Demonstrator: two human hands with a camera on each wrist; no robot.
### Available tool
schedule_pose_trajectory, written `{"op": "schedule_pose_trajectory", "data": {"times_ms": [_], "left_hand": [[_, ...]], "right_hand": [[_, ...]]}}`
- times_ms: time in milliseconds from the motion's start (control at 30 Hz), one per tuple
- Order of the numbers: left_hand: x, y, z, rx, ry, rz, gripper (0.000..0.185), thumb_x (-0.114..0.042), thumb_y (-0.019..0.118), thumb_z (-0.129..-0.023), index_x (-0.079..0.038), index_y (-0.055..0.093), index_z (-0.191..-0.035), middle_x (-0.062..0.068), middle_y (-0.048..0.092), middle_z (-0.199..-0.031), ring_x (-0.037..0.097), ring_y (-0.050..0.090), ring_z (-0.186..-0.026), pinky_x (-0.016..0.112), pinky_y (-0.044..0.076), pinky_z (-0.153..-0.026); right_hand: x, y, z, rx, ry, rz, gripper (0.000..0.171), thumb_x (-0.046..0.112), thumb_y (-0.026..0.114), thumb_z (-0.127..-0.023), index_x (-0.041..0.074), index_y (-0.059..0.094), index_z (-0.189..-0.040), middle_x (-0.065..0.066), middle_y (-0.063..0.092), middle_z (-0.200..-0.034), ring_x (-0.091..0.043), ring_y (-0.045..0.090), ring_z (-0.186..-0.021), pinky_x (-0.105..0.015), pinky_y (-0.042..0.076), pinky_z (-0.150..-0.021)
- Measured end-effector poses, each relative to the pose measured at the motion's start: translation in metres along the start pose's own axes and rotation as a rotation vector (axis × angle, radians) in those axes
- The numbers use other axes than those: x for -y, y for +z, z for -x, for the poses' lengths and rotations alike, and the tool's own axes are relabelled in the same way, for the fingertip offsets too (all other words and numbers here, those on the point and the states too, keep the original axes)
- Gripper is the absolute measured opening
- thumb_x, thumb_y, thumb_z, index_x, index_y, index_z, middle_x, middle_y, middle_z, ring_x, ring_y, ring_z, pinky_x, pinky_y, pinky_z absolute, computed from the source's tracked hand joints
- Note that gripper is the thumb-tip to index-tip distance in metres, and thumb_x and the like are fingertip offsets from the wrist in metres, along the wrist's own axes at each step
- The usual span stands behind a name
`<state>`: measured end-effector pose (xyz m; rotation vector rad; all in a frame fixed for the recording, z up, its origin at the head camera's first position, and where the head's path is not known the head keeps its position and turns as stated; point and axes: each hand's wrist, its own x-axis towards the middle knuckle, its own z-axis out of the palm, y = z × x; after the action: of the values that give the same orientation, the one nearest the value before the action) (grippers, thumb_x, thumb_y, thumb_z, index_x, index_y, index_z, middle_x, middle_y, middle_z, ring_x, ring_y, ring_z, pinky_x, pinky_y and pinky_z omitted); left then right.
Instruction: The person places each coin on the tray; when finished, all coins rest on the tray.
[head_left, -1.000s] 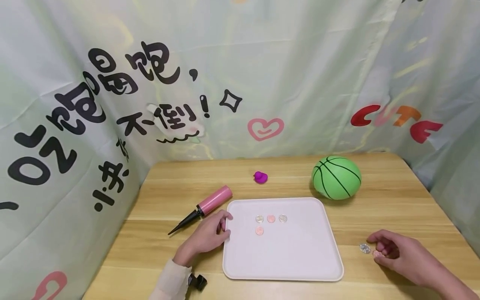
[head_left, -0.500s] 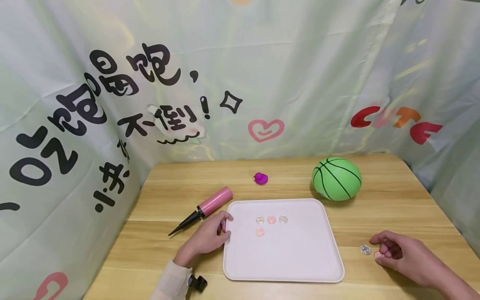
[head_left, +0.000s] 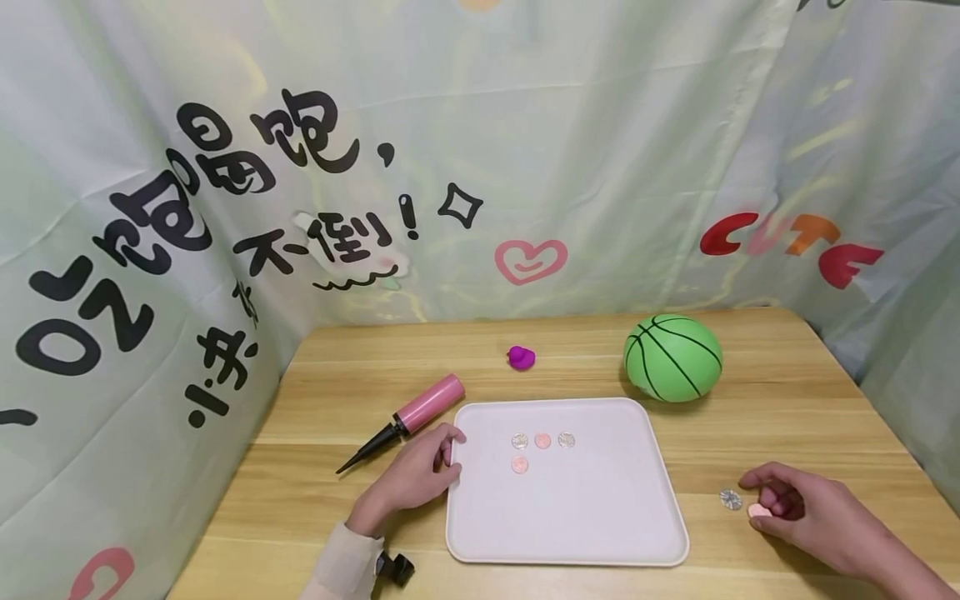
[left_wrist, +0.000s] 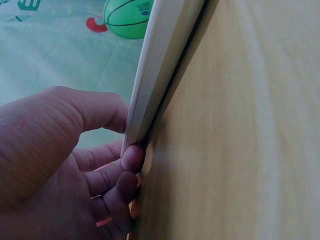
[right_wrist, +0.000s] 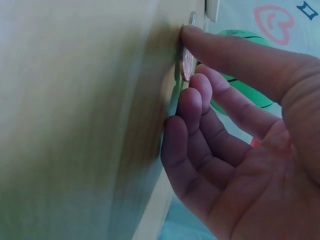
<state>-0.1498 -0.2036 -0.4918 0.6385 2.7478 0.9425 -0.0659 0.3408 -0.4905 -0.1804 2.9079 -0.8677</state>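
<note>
My left hand (head_left: 416, 475) holds the left rim of a white rectangular tray (head_left: 570, 533); in the left wrist view the thumb lies on the rim's upper side, with fingertips at its outer edge. On the tray lie two silvery coins (head_left: 566, 440) and two pink coins (head_left: 520, 465), three in a row and one pink below. Right of the tray, my right hand (head_left: 810, 512) pinches another pink coin (head_left: 760, 510) close to the tabletop, thumb against it. A loose silvery coin (head_left: 731, 499) lies just left of these fingertips.
A green ball with black lines (head_left: 673, 358) stands behind the tray's right corner. A purple toy duck (head_left: 521, 358) sits behind the tray. Left of it lies a pink and black hand pump (head_left: 427, 406). Printed curtains (head_left: 600, 167) hang behind the wooden table (head_left: 780, 400).
The right hand has shifted very slightly right, and the pink coin at its thumb now shows more of its face, looking tilted. The left hand and tray have stayed put.
</note>
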Motion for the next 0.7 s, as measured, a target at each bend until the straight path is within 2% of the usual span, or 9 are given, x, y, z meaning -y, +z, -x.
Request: {"op": "schedule_pose_trajectory", "data": {"times_ms": [300,567,700], "left_hand": [[0.0001,-0.0006,0.0007,0.002,-0.008,0.0,0.035,-0.011,0.075,-0.098,-0.01,0.064,-0.132,-0.007,0.056,-0.091,0.006,0.052,-0.078,0.021,0.045,-0.073],[0.0003,-0.0006,0.0006,0.001,-0.002,0.002,0.036,-0.01,0.075,-0.098,-0.01,0.064,-0.132,-0.007,0.056,-0.091,0.006,0.052,-0.078,0.021,0.045,-0.073],[0.0,0.0002,0.0007,0.0,0.006,0.011,0.036,-0.009,0.075,-0.098,-0.009,0.064,-0.132,-0.005,0.057,-0.091,0.006,0.051,-0.078,0.021,0.045,-0.072]], "right_hand": [[0.0037,0.0012,0.0003,-0.003,0.013,0.015,0.028,0.015,0.089,-0.091,0.009,0.074,-0.115,0.006,0.054,-0.085,0.005,0.046,-0.073,-0.021,0.045,-0.064],[0.0049,0.0024,-0.001,0.011,-0.001,-0.006,0.032,0.005,0.089,-0.087,0.009,0.073,-0.115,0.005,0.053,-0.083,0.004,0.047,-0.073,-0.022,0.045,-0.065],[0.0044,0.0044,-0.0007,-0.032,-0.017,-0.016,0.03,-0.001,0.087,-0.086,0.008,0.073,-0.112,0.005,0.054,-0.086,0.005,0.047,-0.074,-0.021,0.048,-0.064]]}}
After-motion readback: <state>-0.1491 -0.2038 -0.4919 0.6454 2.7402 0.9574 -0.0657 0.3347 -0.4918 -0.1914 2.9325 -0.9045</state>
